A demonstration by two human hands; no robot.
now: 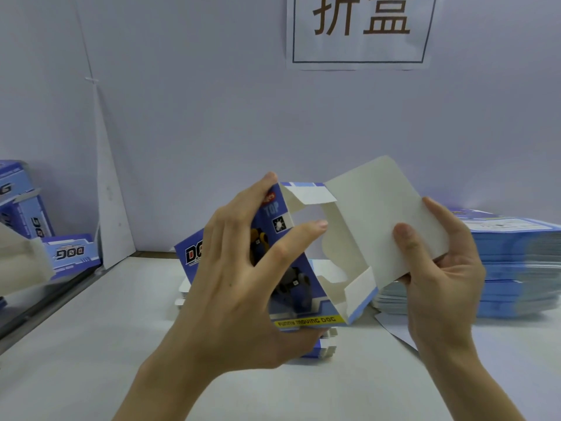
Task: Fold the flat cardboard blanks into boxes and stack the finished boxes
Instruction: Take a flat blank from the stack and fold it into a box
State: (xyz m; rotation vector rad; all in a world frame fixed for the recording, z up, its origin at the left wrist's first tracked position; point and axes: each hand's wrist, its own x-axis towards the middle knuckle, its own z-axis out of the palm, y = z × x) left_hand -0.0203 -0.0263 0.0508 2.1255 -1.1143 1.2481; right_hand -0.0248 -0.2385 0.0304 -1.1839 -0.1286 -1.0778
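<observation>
A blue printed cardboard box [285, 262] with a robot dog picture is held up over the table, half formed, its open end facing me. My left hand [239, 278] grips its printed side, index finger reaching into the opening. My right hand [440, 265] pinches the large white lid flap [376, 214], which stands open to the right. Two small side flaps stick out at the top and bottom of the opening. A tall pile of flat blanks [516, 268] lies at the right. Finished boxes [27, 220] are stacked at the far left.
A few flat blanks [321, 350] lie on the white table [91, 344] under the held box. A paper sign [361, 28] hangs on the pale wall behind. A dark ledge runs along the left edge of the table.
</observation>
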